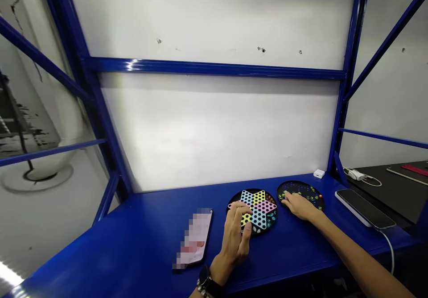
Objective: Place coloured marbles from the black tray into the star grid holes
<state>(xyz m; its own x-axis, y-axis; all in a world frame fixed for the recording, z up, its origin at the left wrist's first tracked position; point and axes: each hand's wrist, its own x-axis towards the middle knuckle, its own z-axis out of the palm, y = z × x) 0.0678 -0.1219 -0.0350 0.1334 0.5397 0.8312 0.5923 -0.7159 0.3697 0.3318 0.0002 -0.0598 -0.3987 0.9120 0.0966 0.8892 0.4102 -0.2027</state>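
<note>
Here, a black round board [236, 196] with pastel, hole-dotted star [259, 217]; left hand [234, 231] wide, right hand [299, 205] grip unclear.

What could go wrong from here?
The right hand reaches into the black tray and might knock out small pieces; an orange piece sits at the rim.
The left hand, at the star board, could nudge it.
The white cable near the right forearm might snag.

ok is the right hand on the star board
No, the right hand is over the dark tray beside the star board.
</note>
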